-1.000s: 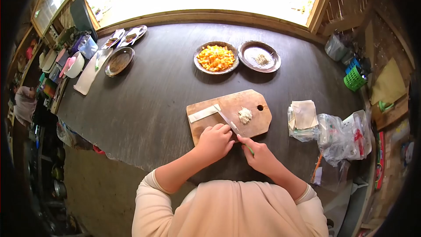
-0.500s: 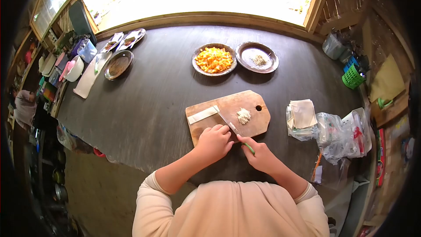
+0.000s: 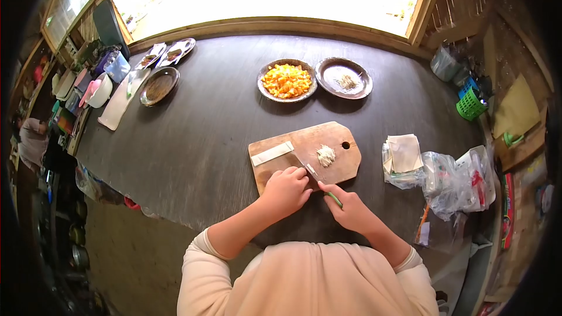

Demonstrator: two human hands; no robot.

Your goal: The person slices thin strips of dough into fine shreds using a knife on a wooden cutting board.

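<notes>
On the wooden cutting board (image 3: 342, 169), my left hand (image 3: 288, 189) rests with its fingers bent together near the lower edge. What it presses under the fingers is hidden. My right hand (image 3: 345, 206) is closed round the green handle of a knife (image 3: 332, 199). The blade slants up and left across the board, beside my left fingertips. A few thin pale pieces (image 3: 311, 169) lie along the blade. To the right is a small pile of pale thin strips (image 3: 326, 155). A flat whitish strip (image 3: 273, 153) lies at the board's upper left.
Behind the board stand a plate of orange pieces (image 3: 287, 81) and a plate with thin shreds (image 3: 344, 78). A dark plate (image 3: 159, 86) and a long cloth (image 3: 124, 100) lie left. Wrappers (image 3: 404, 161) and plastic bags (image 3: 448, 181) are right. A person (image 3: 33, 140) is at far left.
The knife blade has shifted slightly, and its upper end no longer overlaps the flat whitish strip. My left hand looks nearly unmoved.
</notes>
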